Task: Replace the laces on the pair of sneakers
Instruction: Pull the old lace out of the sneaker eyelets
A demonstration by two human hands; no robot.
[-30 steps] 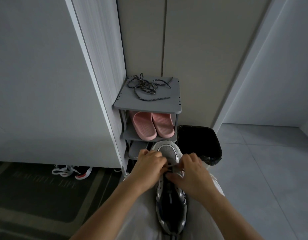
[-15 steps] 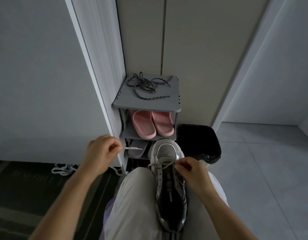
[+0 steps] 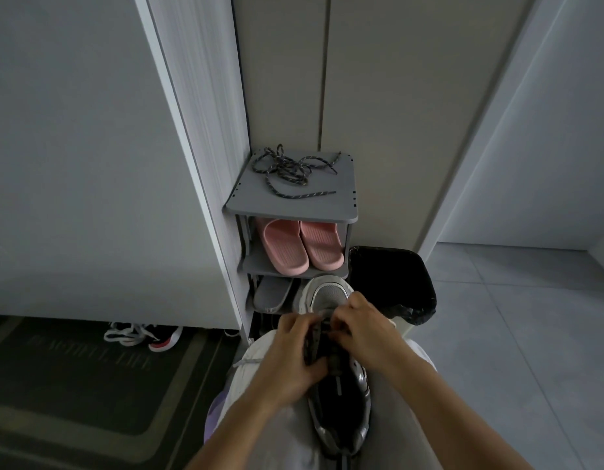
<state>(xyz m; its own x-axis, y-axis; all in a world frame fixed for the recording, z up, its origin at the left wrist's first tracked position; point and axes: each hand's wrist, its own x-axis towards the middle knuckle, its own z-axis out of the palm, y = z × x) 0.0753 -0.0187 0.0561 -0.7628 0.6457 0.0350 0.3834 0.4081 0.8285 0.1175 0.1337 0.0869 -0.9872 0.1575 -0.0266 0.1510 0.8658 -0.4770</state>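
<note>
Steadies the sneaker (image 3: 341,401) on the lap, toe toward the shoe rack (image 3: 290,212), with the left hand (image 3: 292,357) curled round its left side. Pinches at the eyelet row near the tongue with the right hand (image 3: 365,329), fingertips pressed together; lace or upper, cannot tell. On the rack's top, tangled dark speckled laces (image 3: 290,173).

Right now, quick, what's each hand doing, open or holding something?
Left hand: grips the sneaker by its lacing area.
Right hand: fingers curled, pinching the sneaker at its top eyelets.
</note>
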